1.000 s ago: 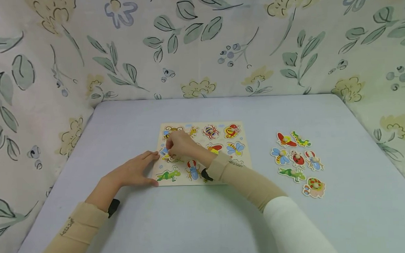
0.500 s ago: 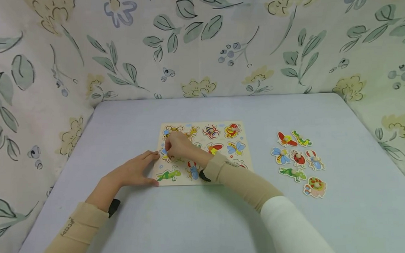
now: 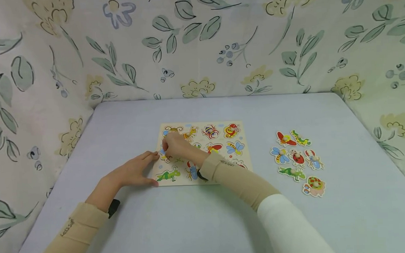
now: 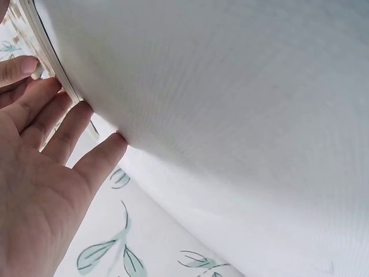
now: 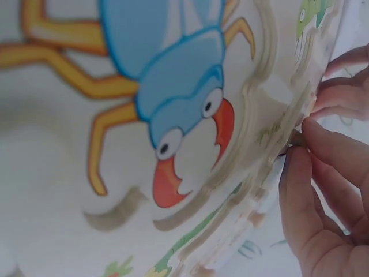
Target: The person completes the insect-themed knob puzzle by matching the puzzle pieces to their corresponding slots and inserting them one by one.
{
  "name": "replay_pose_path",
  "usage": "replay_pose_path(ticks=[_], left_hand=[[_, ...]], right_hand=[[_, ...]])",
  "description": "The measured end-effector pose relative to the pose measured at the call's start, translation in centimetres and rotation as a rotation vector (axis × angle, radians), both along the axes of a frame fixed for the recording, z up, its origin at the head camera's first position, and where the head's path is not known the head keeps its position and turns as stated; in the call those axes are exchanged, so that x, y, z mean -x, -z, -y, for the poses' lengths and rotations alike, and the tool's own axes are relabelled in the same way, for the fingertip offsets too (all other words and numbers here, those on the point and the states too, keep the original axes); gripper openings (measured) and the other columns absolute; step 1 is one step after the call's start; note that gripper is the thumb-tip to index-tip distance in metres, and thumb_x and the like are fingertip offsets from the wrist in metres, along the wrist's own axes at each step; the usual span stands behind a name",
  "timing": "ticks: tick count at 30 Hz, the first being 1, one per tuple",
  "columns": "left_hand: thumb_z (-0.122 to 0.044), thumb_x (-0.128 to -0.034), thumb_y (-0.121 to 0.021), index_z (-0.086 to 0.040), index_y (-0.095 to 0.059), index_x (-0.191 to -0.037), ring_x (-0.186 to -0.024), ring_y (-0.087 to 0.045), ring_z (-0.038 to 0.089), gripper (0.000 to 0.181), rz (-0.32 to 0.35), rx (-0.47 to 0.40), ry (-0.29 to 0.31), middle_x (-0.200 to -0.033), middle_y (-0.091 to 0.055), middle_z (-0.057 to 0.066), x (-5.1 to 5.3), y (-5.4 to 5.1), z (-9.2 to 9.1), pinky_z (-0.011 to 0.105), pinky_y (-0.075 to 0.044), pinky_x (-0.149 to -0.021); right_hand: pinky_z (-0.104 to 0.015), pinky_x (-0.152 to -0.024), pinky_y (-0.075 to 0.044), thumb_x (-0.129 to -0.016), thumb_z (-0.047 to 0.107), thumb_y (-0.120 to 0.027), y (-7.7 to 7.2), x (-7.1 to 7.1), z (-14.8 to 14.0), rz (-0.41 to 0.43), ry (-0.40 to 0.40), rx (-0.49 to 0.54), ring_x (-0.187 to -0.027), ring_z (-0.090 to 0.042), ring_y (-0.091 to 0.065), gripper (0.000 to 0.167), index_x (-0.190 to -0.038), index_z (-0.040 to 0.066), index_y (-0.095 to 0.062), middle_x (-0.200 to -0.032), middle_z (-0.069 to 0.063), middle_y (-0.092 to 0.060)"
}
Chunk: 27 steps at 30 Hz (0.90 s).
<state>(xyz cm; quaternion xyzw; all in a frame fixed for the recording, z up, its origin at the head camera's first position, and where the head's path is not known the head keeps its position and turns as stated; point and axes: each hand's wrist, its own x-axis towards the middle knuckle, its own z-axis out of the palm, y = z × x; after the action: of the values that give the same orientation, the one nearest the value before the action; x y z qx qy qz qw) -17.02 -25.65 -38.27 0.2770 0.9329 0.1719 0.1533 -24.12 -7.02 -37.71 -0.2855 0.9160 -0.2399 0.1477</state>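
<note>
A wooden insect puzzle board (image 3: 187,183) lies on the table in the head view. My right hand (image 3: 178,145) is over its left middle slot. Thumb and finger pinch the small knob (image 5: 296,138) of a puzzle piece there, seen in the right wrist view. Only a bit of blue and yellow shows beside the fingertips in the head view, so most of the piece is hidden. My left hand (image 3: 133,171) rests at the board's left edge, fingers spread, touching it; the left wrist view shows these fingers (image 4: 75,124) against the edge.
Several loose knobbed insect pieces lie right of the board, among them a ladybug piece (image 3: 297,158), a grasshopper piece (image 3: 292,173) and a snail-like piece (image 3: 314,186). A flowered cloth (image 3: 199,48) stands behind the white table (image 3: 206,223).
My right hand has shifted slightly left over the same slot, still pinching the piece. The left hand and the loose pieces have stayed where they were.
</note>
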Motion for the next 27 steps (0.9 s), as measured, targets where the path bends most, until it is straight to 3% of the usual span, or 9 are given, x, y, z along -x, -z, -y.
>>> replay_pose_path(ticks=[8,12,17,22,27], left_hand=[[-0.045,-0.0777,-0.079,0.008,-0.040,-0.142,-0.127,-0.045,0.042,0.092,-0.004,0.009,0.000,-0.141,-0.044,0.023,0.0,0.0,-0.1,0.056,-0.038,-0.103],[-0.046,-0.0778,-0.079,0.007,-0.040,-0.142,-0.127,-0.045,0.041,0.092,-0.002,0.010,-0.003,-0.141,-0.044,0.022,0.0,0.0,0.0,0.056,-0.038,-0.103],[-0.046,-0.0774,-0.079,0.007,-0.041,-0.142,-0.128,-0.044,0.042,0.092,-0.003,0.000,-0.009,-0.142,-0.043,0.023,-0.1,0.2,0.0,0.057,-0.037,-0.104],[-0.044,-0.0772,-0.080,0.005,-0.042,-0.142,-0.130,-0.042,0.043,0.090,-0.005,0.005,-0.014,-0.145,-0.040,0.023,-0.1,0.3,0.0,0.057,-0.036,-0.105],[-0.042,-0.0779,-0.080,0.005,-0.041,-0.142,-0.131,-0.041,0.043,0.089,0.001,0.026,-0.017,-0.147,-0.039,0.024,-0.1,0.0,-0.2,0.057,-0.036,-0.105]], right_hand=[[-0.023,-0.078,-0.042,-0.084,0.008,-0.075,0.2,-0.1,0.1,-0.065,-0.028,-0.032,-0.090,-0.016,-0.049,0.007,-0.079,0.008,-0.070,-0.083,0.000,-0.062],[-0.021,-0.076,-0.043,-0.083,0.007,-0.076,0.3,-0.2,-0.2,-0.030,-0.036,-0.016,-0.088,-0.015,-0.051,0.005,-0.085,0.006,-0.071,-0.085,-0.001,-0.063],[-0.020,-0.070,-0.047,-0.082,0.004,-0.077,-0.2,-0.6,-1.1,0.051,-0.038,-0.003,-0.082,-0.015,-0.056,0.020,-0.101,0.003,-0.071,-0.092,-0.005,-0.065],[-0.027,-0.083,-0.049,-0.083,0.007,-0.075,-1.1,-1.1,-3.2,0.066,-0.012,-0.021,-0.097,-0.019,-0.059,0.038,-0.119,0.004,-0.066,-0.109,-0.008,-0.065],[-0.034,-0.092,-0.050,-0.083,0.005,-0.075,-1.5,-1.4,-6.2,0.044,0.031,0.034,-0.110,-0.024,-0.060,0.042,-0.123,0.003,-0.064,-0.120,-0.011,-0.065]])
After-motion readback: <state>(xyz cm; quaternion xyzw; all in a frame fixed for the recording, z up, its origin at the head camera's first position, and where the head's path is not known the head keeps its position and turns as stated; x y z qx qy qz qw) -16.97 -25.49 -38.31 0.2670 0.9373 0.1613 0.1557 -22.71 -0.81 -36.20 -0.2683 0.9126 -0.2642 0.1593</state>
